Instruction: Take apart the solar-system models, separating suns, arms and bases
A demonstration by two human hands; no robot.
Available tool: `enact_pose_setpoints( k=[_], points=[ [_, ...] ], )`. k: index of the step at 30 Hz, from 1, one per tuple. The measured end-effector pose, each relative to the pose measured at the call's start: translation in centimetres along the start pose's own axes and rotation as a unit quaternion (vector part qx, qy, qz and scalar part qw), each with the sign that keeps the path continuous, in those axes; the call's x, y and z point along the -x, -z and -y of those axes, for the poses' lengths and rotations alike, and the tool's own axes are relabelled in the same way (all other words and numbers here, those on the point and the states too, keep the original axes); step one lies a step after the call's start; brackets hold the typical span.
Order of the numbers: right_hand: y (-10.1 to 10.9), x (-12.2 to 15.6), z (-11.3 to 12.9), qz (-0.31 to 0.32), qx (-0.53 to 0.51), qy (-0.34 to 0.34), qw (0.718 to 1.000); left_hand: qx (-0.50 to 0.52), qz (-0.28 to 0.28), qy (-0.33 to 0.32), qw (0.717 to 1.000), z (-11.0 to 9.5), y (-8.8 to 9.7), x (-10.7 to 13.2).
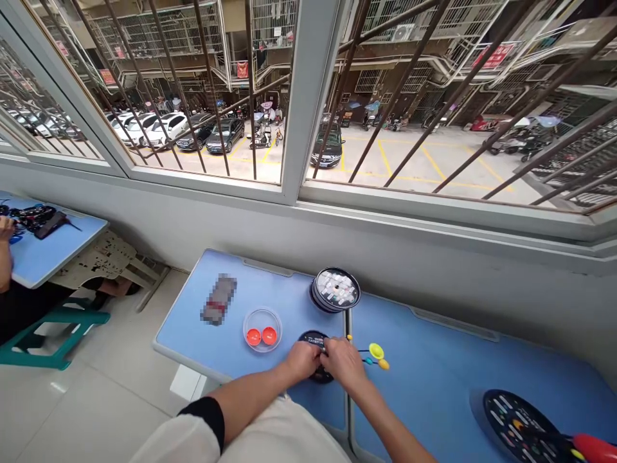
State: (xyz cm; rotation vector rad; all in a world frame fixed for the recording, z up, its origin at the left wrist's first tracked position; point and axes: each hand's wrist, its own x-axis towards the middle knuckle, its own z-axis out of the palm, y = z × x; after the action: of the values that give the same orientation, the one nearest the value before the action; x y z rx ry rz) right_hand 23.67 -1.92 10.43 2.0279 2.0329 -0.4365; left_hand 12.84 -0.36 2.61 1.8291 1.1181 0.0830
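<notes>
Two palms down, left hand (303,360), right hand (344,361) touching disc (312,338)

**Small-parts assembly workroom.** Blue desks (434,360) stood in a row under a wide barred window (308,96), beyond which lay a car park (424,161) ringed by apartment blocks (193,32). The near desks bore a stack of round black trays (336,290), a clear dish (262,317) of red caps (254,336), and a small black disc (312,337) at the near edge. Far left, a second person (6,257) sat at another blue desk (48,251) strewn with dark components (33,217).
</notes>
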Motion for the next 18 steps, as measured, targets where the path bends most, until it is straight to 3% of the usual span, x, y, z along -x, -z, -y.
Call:
enact_pose_setpoints(
  k=[5, 9, 10, 12, 14, 18],
  points=[
    [1.6, 1.2, -0.2, -0.055, -0.012, 0.026, 0.998, 0.084, -0.004, 0.004, 0.996, -0.2, 0.3, 0.8],
    [1.9, 2.9, -0.3, -0.126, -0.059, 0.077, 0.987, 0.192, -0.015, 0.042, 0.980, -1.1, 1.8, 3.4],
    [1.8, 3.3, -0.1, -0.135, -0.075, 0.090, 0.984, 0.247, -0.007, 0.053, 0.968, -1.4, 2.4, 4.3],
    [1.4, 4.0, 0.6, -0.140, -0.112, 0.117, 0.977, 0.450, 0.035, 0.079, 0.889, -2.2, 3.7, 6.1],
    [1.0, 4.4, 1.4, -0.139, -0.149, 0.131, 0.970, 0.550, 0.047, 0.083, 0.830, -3.0, 4.9, 7.7],
    [0.2, 4.8, 2.7, -0.141, -0.231, 0.160, 0.949, 0.575, -0.016, 0.120, 0.809, -3.9, 6.0, 9.8]
  ],
)
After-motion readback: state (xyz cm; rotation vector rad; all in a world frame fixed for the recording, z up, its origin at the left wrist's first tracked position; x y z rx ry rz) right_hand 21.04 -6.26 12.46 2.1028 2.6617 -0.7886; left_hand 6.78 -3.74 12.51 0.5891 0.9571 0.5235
